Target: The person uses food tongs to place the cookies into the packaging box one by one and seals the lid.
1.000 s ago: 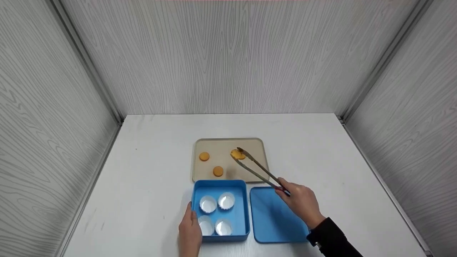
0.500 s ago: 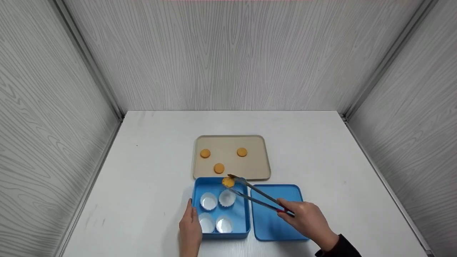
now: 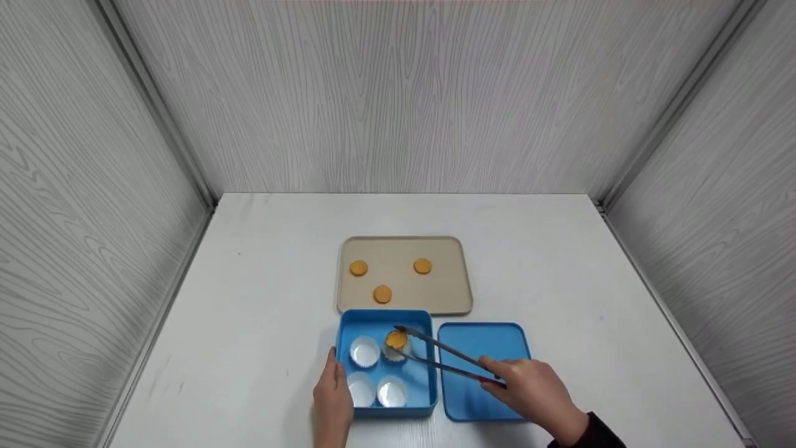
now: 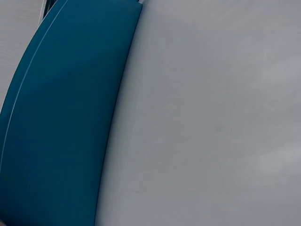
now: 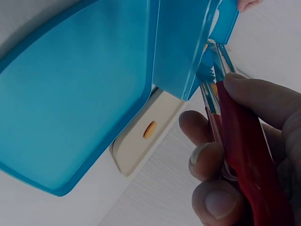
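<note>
My right hand (image 3: 535, 392) grips metal tongs (image 3: 451, 368) by their red handle (image 5: 249, 155). Between the tongs' tips is a round golden cookie (image 3: 396, 339), right over the back right white paper cup in the blue box (image 3: 418, 412). Three more paper cups stand in the box: a back left cup (image 3: 364, 352), a front left cup (image 3: 360, 391) and a front right cup (image 3: 392, 392). Along the box's left side lies my left hand (image 3: 333, 398), its straight fingers against the wall. The left wrist view shows mostly the box's outer wall (image 4: 70, 113).
Behind the box, a beige tray (image 3: 398, 249) carries three cookies: one left (image 3: 358, 268), one right (image 3: 423, 266) and one near the front (image 3: 382, 294). A flat blue lid (image 3: 485, 398) lies right of the box, under the right hand. Grey wood-grain panels (image 3: 398, 93) enclose the white table (image 3: 249, 311).
The tongs have carried the cookie from the tray's right part toward me, over the box's back edge and down to the back right cup. My left hand has stayed by the box.
</note>
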The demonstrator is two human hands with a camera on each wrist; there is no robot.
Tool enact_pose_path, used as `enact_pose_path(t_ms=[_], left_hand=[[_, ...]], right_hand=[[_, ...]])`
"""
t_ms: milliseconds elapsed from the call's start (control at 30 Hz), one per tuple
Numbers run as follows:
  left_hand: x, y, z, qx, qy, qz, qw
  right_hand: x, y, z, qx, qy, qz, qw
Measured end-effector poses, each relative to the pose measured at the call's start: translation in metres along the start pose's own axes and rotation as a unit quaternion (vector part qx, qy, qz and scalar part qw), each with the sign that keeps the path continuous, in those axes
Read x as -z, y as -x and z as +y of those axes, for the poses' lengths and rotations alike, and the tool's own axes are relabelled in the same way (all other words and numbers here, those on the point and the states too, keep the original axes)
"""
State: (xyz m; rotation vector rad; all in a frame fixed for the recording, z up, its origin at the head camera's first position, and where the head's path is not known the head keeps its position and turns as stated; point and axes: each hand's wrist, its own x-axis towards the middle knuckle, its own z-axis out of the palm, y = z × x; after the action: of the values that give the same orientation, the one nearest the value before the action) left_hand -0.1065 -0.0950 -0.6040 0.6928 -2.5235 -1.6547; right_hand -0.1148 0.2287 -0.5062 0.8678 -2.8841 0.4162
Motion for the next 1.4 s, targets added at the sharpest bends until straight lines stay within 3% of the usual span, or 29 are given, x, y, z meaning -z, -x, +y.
enact_pose_path(t_ms=[233, 733, 900, 1100, 1400], left_hand=[[0.0, 0.001, -0.002, -0.01, -0.003, 0.004, 0.9999], [-0.001, -0.001, -0.001, 0.004, -0.008, -0.004, 1.0], [-0.001, -0.002, -0.002, 0.003, -0.009, -0.006, 0.9999], [-0.002, -0.002, -0.002, -0.001, 0.0, -0.001, 1.0], [-0.001, -0.001, -0.004, -0.008, 0.034, 0.004, 0.9994]], right_hand=[[0.002, -0.002, -0.006, -0.002, 0.024, -0.013, 1.0], [0.007, -0.006, -0.011, -0.014, 0.041, -0.019, 0.999], [0.01, -0.004, -0.01, -0.016, 0.03, 0.004, 0.999], [0.011, -0.005, 0.0, -0.016, 0.029, 0.066, 0.997], [0.007, -0.022, 0.021, -0.086, 0.027, 0.089, 0.992]])
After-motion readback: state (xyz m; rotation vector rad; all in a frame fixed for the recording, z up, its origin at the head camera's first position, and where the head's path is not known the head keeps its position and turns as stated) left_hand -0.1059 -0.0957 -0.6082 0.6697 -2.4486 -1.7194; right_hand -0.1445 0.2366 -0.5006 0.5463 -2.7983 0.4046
